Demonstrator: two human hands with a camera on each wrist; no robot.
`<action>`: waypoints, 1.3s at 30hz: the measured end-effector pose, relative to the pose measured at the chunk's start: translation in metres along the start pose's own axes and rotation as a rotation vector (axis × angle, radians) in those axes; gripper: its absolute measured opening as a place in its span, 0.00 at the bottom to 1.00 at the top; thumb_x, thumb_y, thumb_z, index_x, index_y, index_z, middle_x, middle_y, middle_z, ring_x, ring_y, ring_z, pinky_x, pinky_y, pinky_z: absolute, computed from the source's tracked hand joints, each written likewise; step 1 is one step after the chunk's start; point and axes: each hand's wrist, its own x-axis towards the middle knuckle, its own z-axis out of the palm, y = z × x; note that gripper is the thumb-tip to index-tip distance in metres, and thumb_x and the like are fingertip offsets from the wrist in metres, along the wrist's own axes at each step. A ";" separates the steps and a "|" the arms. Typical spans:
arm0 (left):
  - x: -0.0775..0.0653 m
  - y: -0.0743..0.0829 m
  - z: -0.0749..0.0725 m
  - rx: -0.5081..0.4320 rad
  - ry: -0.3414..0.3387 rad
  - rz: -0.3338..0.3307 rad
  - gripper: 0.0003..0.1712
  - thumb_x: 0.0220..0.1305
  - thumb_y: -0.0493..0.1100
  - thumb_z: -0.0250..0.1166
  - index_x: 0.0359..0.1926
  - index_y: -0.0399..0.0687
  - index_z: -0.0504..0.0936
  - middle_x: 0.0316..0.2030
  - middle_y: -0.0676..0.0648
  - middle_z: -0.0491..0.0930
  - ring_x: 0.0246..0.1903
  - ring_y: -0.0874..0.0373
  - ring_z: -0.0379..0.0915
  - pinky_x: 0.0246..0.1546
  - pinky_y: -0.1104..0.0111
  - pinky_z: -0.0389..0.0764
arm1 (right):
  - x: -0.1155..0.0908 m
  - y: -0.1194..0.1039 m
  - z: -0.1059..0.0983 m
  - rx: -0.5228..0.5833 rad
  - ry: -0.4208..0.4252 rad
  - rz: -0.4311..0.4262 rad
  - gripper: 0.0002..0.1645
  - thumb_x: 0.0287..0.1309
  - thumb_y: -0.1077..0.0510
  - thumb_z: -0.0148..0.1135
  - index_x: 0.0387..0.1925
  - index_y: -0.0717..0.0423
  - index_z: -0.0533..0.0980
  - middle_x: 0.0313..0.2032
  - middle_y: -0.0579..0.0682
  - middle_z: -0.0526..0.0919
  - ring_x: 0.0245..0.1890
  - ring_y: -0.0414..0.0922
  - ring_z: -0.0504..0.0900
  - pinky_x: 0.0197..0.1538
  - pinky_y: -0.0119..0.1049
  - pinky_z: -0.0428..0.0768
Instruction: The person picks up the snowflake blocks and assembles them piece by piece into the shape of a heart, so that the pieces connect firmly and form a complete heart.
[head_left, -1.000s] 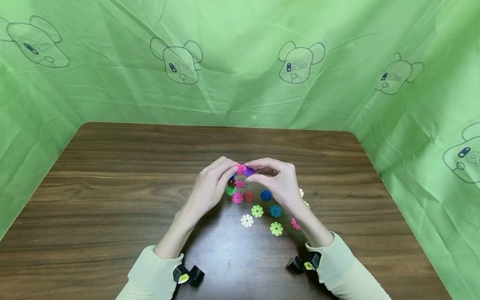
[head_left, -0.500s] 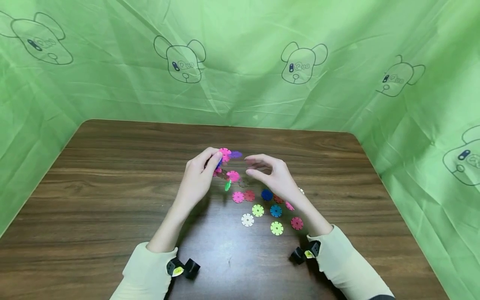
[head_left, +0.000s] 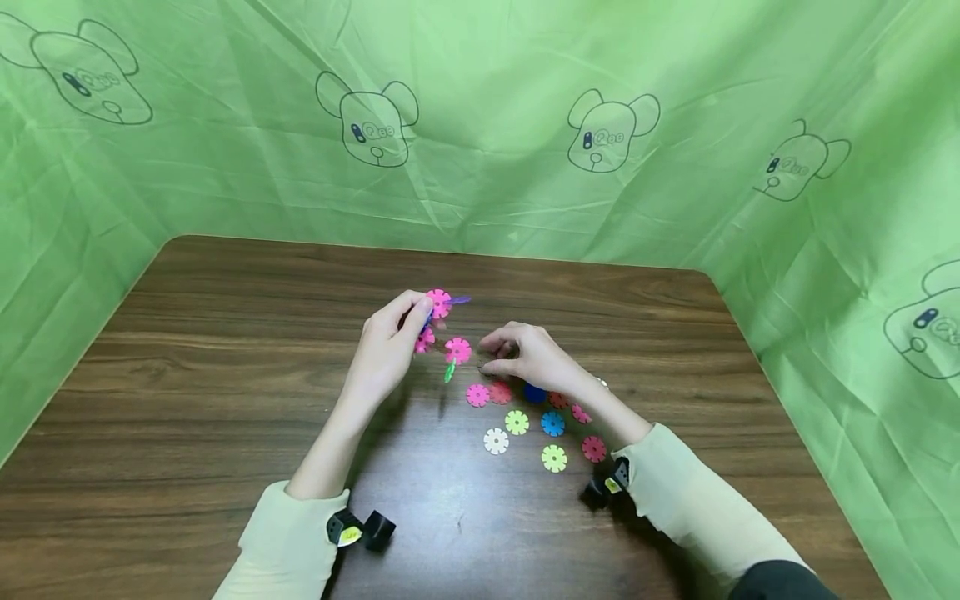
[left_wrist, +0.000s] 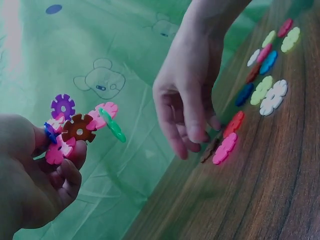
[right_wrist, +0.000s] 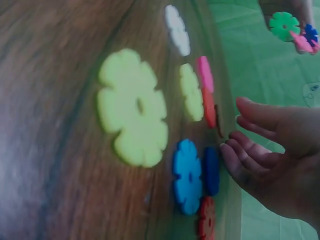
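My left hand (head_left: 384,346) grips a joined cluster of notched plastic snowflake discs, held up over the table. In the left wrist view the cluster shows a purple disc (left_wrist: 63,106), a brown disc (left_wrist: 79,129), a green disc (left_wrist: 114,125), a blue disc and several pink ones. My right hand (head_left: 531,360) reaches down over the table with fingers loosely bent, thumb apart from them. Its fingertips are right beside a loose brown disc (left_wrist: 210,151), seen edge-on in the right wrist view. Nothing shows between the fingers there.
Loose discs lie flat on the wooden table (head_left: 225,375): a pink disc (head_left: 477,395), a red disc (head_left: 500,392), a white disc (head_left: 496,441), a light blue disc (head_left: 552,423) and several others. Green cloth (head_left: 480,167) hangs behind the table.
Both hands were together at the cluster. The left hand has carried it left and away; the right hand has let go of the purple disc and come down toward the loose brown disc.
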 end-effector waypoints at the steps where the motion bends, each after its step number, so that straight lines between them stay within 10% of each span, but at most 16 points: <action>1: 0.000 0.000 0.000 0.003 0.000 0.003 0.18 0.81 0.53 0.52 0.44 0.48 0.83 0.37 0.40 0.86 0.30 0.59 0.76 0.34 0.71 0.78 | 0.001 0.000 0.001 -0.023 -0.006 0.000 0.18 0.58 0.55 0.76 0.50 0.54 0.86 0.46 0.50 0.88 0.44 0.44 0.86 0.49 0.40 0.84; 24: -0.001 -0.002 0.004 0.049 -0.032 0.005 0.16 0.80 0.53 0.53 0.44 0.52 0.84 0.32 0.47 0.84 0.29 0.57 0.73 0.36 0.66 0.76 | 0.009 0.006 0.010 -0.058 0.031 0.017 0.16 0.50 0.59 0.81 0.40 0.52 0.84 0.32 0.46 0.87 0.32 0.38 0.82 0.42 0.32 0.81; 39: -0.002 -0.003 0.011 0.055 -0.033 0.119 0.13 0.79 0.51 0.57 0.48 0.54 0.86 0.33 0.46 0.82 0.33 0.57 0.74 0.38 0.69 0.76 | -0.024 -0.006 -0.010 0.326 0.377 0.019 0.09 0.59 0.60 0.75 0.42 0.53 0.86 0.35 0.55 0.89 0.32 0.42 0.86 0.41 0.31 0.84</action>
